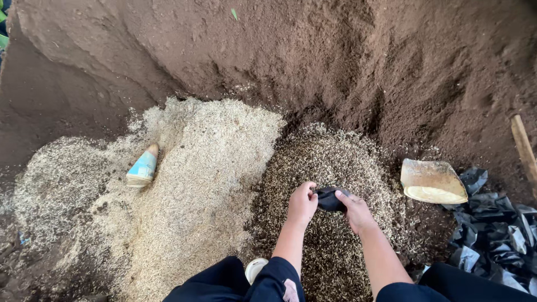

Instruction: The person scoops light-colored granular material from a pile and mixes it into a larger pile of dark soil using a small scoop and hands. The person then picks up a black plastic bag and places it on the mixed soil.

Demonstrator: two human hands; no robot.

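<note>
1. A small black bag is held over the dark husk mix heap, pinched closed-fingered by the left hand and right hand.
2. Its mouth should be kept stretched open.
3. A yellow scoop lies right of the heap.

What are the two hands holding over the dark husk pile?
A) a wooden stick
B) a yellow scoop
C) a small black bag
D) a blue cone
C: both the left hand and right hand grip a small black bag between them, above the dark husk pile.
</note>
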